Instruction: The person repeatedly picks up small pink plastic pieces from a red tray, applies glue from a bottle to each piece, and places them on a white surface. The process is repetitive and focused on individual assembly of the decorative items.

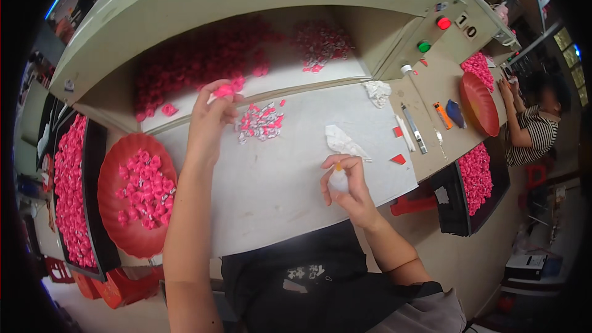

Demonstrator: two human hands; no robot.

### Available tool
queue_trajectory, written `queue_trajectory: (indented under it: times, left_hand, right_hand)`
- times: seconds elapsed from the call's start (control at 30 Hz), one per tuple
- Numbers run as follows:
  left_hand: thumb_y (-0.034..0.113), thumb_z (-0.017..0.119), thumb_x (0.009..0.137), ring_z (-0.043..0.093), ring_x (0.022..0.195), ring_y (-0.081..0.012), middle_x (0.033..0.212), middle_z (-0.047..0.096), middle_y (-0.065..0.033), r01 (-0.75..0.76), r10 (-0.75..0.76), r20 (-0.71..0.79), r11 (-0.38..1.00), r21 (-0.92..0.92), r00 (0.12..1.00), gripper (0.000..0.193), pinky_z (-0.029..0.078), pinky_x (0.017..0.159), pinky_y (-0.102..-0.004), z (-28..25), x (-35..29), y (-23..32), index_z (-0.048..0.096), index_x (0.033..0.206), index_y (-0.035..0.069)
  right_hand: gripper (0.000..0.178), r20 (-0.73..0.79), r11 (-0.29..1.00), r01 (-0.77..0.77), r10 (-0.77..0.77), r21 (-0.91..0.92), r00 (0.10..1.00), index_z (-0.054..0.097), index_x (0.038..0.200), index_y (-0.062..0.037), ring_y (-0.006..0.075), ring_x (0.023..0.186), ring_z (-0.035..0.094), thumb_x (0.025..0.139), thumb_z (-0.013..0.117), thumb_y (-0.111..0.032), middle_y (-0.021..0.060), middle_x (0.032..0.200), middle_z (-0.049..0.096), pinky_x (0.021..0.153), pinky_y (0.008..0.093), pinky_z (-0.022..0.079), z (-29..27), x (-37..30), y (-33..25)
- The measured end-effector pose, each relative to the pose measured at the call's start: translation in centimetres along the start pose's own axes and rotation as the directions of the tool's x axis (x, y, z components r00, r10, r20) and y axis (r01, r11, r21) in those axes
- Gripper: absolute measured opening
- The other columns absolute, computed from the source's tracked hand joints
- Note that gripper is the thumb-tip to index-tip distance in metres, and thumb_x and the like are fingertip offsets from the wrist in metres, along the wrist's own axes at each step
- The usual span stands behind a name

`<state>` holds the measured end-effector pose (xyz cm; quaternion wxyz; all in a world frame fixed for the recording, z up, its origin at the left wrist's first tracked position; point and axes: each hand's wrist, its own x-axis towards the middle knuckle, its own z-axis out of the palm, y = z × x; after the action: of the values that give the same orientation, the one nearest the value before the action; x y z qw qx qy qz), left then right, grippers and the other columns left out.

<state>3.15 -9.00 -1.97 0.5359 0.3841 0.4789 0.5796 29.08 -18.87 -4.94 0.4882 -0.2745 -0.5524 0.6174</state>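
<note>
My left hand reaches to the front edge of the hooded booth, its fingers closed round a small bright pink piece. Just right of that hand lies a small heap of pink-and-silver pieces on the white work sheet. Nearer to me, over the right half of the sheet, my right hand grips a small white squeeze bottle with a yellow-orange tip pointing up. Crumpled white tissue lies beyond the bottle. What shape the pink piece has is too small to tell.
Inside the booth sit a large pink heap and a smaller pink-and-silver one. At left are a red scalloped bowl and a black crate. A marker and orange lighter lie right. A person works beyond.
</note>
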Motion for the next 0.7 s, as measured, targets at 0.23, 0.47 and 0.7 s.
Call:
queue_trajectory:
  times: [0.23, 0.47, 0.7]
  left_hand:
    - [0.01, 0.049, 0.087, 0.051, 0.08, -0.0123, 0.1, 0.056, -0.0128, 0.291, -0.235, 0.172, 0.814, -0.503, 0.957, 0.031, 0.04, 0.072, -0.0239, -0.9, -11.7, -2.3, 0.042, 0.117, 0.007]
    - [0.01, 0.056, 0.084, 0.051, 0.092, -0.0125, 0.103, 0.057, -0.0103, 0.281, -0.201, 0.225, 0.866, -0.415, 0.953, 0.03, 0.038, 0.084, -0.0263, 0.2, -15.2, -3.9, 0.05, 0.113, 0.005]
    - [0.003, 0.059, 0.08, 0.054, 0.1, -0.0179, 0.106, 0.057, -0.0069, 0.325, -0.224, 0.266, 0.837, -0.441, 0.938, 0.031, 0.04, 0.088, -0.0291, -0.2, -15.6, -4.7, 0.054, 0.111, 0.002]
  right_hand:
    - [0.041, 0.023, 0.967, 0.012, -0.006, -0.254, 1.0, 0.046, 0.118, 0.003, 0.02, 0.09, 0.053, 0.077, 0.052, 0.006, 0.0105, 0.105, 0.037, 0.067, 0.0283, 0.051, 2.5, 0.5, -1.2]
    - [0.029, -0.213, 0.981, 0.193, -0.19, -0.009, 0.958, 0.047, 0.093, -0.0002, 0.0159, 0.068, 0.053, 0.068, 0.063, 0.001, 0.0111, 0.091, 0.045, 0.056, 0.0238, 0.048, 4.1, 0.7, -1.9]
    - [0.04, -0.183, 0.915, 0.377, -0.399, -0.141, 0.899, 0.046, 0.091, -0.0038, 0.0138, 0.069, 0.049, 0.065, 0.074, -0.015, 0.0113, 0.09, 0.046, 0.055, 0.0255, 0.045, 4.5, 0.9, -1.8]
